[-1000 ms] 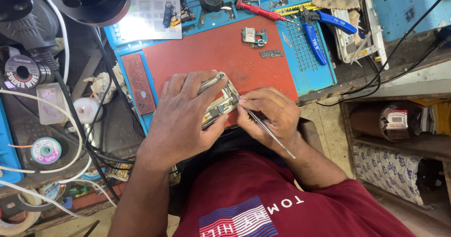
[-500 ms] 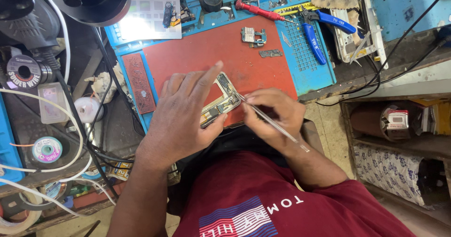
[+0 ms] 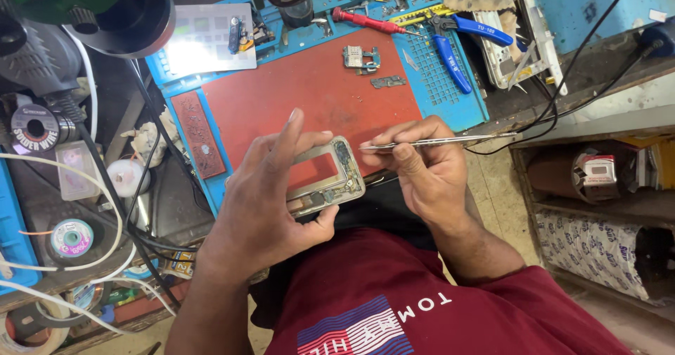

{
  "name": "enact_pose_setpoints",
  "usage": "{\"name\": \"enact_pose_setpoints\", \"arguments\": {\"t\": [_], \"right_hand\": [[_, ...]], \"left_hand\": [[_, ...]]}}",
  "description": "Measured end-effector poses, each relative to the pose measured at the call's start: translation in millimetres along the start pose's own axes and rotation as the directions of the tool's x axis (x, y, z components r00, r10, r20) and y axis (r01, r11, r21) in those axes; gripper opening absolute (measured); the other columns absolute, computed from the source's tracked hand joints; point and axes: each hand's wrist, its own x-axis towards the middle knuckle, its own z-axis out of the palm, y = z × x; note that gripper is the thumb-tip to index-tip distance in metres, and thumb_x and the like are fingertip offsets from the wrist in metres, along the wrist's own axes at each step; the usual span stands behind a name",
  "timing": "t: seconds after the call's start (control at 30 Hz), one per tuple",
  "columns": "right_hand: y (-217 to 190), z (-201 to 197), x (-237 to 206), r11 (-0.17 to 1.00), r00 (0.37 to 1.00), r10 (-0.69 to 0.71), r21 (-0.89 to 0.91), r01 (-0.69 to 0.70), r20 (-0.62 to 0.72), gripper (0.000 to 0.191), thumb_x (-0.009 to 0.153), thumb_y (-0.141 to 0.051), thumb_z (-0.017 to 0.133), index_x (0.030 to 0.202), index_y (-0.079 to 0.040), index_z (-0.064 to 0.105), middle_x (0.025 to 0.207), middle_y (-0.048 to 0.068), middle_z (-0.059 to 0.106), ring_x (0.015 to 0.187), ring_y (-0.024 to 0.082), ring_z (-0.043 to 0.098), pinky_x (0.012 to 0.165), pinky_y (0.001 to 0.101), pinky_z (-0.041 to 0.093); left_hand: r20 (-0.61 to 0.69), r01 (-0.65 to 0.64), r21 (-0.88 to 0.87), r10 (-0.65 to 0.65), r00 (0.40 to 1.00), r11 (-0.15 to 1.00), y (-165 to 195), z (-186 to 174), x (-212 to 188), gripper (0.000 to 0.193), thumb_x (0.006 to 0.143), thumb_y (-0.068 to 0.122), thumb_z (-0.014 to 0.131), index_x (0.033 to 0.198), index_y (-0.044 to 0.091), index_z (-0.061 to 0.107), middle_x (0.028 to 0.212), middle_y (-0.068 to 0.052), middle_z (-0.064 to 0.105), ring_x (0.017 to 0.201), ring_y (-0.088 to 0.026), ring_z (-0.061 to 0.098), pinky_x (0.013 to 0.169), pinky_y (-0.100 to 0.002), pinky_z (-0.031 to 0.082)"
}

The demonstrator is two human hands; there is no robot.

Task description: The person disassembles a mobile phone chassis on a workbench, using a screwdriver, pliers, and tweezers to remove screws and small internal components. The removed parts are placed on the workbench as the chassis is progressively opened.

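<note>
Shiny metal phone frame (image 3: 330, 179) and tweezers (image 3: 429, 143); matt red mat (image 3: 309, 95).

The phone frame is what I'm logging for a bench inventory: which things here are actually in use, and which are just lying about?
In use:
- phone frame, gripped in the left hand
- metal tweezers, pinched in the right hand, tip at the frame's edge
- red mat, under the work

Lying about:
- blue-handled cutters
- red screwdriver
- small circuit board
- solder spool
</note>
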Motion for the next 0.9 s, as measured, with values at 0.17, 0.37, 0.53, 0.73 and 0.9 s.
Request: {"name": "enact_pose_setpoints", "arguments": {"t": [0.17,0.37,0.53,0.73,0.9], "right_hand": [[-5,4,0,0.999,0.998,0.017,0.04,-0.019,0.06,0.01,0.11,-0.002,0.059,0.118,0.001,0.054,0.119,0.022,0.066,0.118,0.035,0.071,0.1,0.0512,0.065],[-10,4,-4,1.0,0.996,0.022,-0.001,-0.022,0.084,0.009,0.109,-0.002,0.059,0.117,0.0,0.054,0.119,0.021,0.065,0.118,0.035,0.071,0.101,0.051,0.064],[-14,3,-5,0.999,0.997,0.017,0.033,-0.019,0.079,0.01,0.11,-0.002,0.058,0.118,-0.001,0.054,0.118,0.021,0.066,0.117,0.035,0.072,0.098,0.048,0.066],[-13,2,-6,1.0,0.995,0.031,-0.003,-0.031,0.095,0.01,0.108,-0.001,0.061,0.116,0.0,0.055,0.118,0.02,0.065,0.117,0.033,0.072,0.097,0.0462,0.066],[-10,-4,-6,0.997,0.993,0.074,-0.018,-0.073,0.089,0.008,0.106,0.003,0.063,0.112,0.002,0.059,0.116,0.022,0.066,0.11,0.029,0.073,0.095,0.0416,0.066]], "left_hand": [[-0.004,-0.022,-0.008,0.022,1.0,1.0,4,1,-5,0.117,0.07,0.014,0.09,0.16,0.005,0.016,0.14,-0.007,0.064,0.127,-0.031,0.063,0.108,-0.043,0.052],[0.023,-0.024,0.001,0.024,0.999,1.0,8,2,-8,0.118,0.069,0.015,0.091,0.16,0.006,0.016,0.142,-0.005,0.064,0.12,-0.03,0.065,0.102,-0.043,0.052],[0.029,-0.016,-0.001,0.016,0.999,1.0,9,2,-10,0.117,0.069,0.015,0.091,0.16,0.006,0.017,0.141,-0.004,0.064,0.118,-0.03,0.065,0.101,-0.042,0.053],[0.05,-0.015,0.007,0.015,0.999,1.0,12,1,-9,0.115,0.068,0.015,0.09,0.159,0.006,0.02,0.141,-0.004,0.065,0.114,-0.031,0.065,0.1,-0.043,0.053],[0.082,-0.02,0.033,0.017,0.996,0.999,14,0,-6,0.113,0.067,0.017,0.09,0.158,0.005,0.023,0.141,-0.002,0.065,0.111,-0.032,0.065,0.098,-0.042,0.052]]}}
